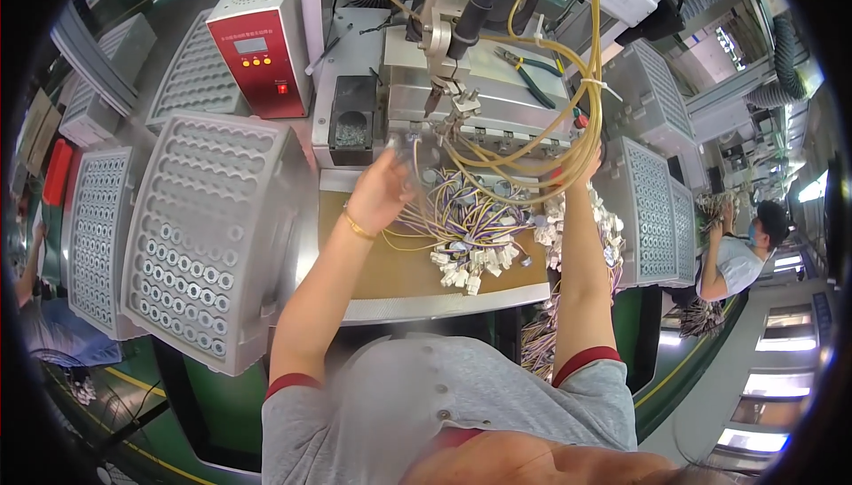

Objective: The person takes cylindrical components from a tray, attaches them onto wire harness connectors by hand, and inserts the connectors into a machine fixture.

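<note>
My left hand (382, 194), with a yellow band at the wrist, reaches up to the left front of the machine's metal fixture (479, 134). Its fingers are curled inward; blur hides what lies between them. My right hand (586, 167) is beside the right end of the fixture, behind looped yellow tubes (593, 86) that hide most of its fingers. Between my arms lies a heap of yellow and purple wires (479, 210) with white connectors (475, 263) at their near ends. Over the fixture hangs the machine's head with a pointed metal tip (432, 102).
A red-fronted control box (259, 63) stands back left, near a black container (353, 121). Pale trays with round metal parts lean at left (191, 245) and right (652, 210). Pliers (531, 77) lie on the machine. More wired connectors (603, 228) hang by my right forearm. A co-worker (741, 250) sits far right.
</note>
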Available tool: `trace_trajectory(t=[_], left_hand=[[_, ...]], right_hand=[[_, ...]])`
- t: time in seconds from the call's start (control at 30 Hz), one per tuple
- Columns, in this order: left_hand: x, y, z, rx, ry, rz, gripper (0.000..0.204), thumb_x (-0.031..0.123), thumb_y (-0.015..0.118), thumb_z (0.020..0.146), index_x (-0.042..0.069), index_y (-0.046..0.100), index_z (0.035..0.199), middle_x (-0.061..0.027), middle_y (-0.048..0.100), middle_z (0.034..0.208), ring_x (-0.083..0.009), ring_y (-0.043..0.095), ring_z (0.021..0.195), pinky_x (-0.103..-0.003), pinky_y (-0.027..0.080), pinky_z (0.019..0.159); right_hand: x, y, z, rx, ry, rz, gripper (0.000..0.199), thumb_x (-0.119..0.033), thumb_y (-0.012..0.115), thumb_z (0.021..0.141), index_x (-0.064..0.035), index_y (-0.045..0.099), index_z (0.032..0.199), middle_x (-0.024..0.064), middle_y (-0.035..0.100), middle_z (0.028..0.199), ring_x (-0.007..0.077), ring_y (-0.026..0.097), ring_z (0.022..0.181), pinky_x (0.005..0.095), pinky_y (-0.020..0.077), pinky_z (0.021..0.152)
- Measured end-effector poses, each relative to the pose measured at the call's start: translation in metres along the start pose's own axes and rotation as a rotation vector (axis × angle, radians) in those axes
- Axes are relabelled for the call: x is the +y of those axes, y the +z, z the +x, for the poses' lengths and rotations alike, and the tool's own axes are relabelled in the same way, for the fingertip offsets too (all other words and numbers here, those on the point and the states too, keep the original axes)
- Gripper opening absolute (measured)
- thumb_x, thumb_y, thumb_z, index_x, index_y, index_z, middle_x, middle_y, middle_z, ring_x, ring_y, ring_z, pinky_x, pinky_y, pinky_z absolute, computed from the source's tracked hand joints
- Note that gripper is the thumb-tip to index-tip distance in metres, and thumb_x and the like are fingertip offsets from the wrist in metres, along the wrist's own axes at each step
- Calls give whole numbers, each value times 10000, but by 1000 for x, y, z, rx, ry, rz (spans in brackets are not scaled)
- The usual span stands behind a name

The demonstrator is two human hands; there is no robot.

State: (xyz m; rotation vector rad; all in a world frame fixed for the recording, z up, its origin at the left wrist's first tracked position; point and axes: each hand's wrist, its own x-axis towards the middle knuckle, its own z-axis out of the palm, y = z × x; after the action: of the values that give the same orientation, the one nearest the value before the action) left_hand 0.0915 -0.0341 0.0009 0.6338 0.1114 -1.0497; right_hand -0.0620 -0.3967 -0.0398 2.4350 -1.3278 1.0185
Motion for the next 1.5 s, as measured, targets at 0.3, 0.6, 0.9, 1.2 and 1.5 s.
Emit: trace_trajectory(t=[0.3, 0.6, 0.9, 1.2, 1.5], left_hand=[[-29, -40, 12, 176, 435, 704, 144, 179, 532, 822, 44, 533, 771, -39, 557, 647, -83, 494, 517, -227, 366, 434], [-43, -32, -49, 434, 814, 1539, 256, 178, 546, 805, -56, 555, 909, -74, 549, 601, -73, 489, 549, -262, 390, 487], [-150, -41, -12, 199, 454, 922, 281, 100, 581, 792, -16, 520, 1040, -38, 581, 873, -105, 528, 729, -229, 426, 636], [-60, -1, -28, 36, 56, 1472, 252, 108, 567, 731, -45, 533, 928, -43, 581, 774, -81, 511, 614, -231, 418, 534], [-113, 53, -52, 309, 30, 2217, 764, 304, 732, 589, -70, 314, 1108, -233, 577, 881, -365, 576, 815, -384, 458, 722]], right_hand=[[-9, -3, 7, -16, 0, -126, 210, -197, 473, 764, -67, 487, 929, 105, 510, 957, 282, 528, 869, 425, 419, 669], [0, 3, 2, 88, 21, -72, 218, -185, 488, 745, -57, 492, 922, 108, 514, 919, 283, 527, 842, 426, 414, 663], [2, -73, -48, 121, 77, 663, 203, -133, 526, 757, 20, 445, 864, 207, 477, 870, 380, 475, 821, 425, 386, 694], [17, -83, -181, -283, 88, 954, 155, -92, 511, 755, -5, 456, 871, 180, 497, 737, 354, 505, 672, 396, 406, 596], [27, -78, -187, -383, 159, 1187, 262, -108, 547, 741, -15, 480, 976, 126, 554, 630, 305, 540, 534, 345, 444, 524]])
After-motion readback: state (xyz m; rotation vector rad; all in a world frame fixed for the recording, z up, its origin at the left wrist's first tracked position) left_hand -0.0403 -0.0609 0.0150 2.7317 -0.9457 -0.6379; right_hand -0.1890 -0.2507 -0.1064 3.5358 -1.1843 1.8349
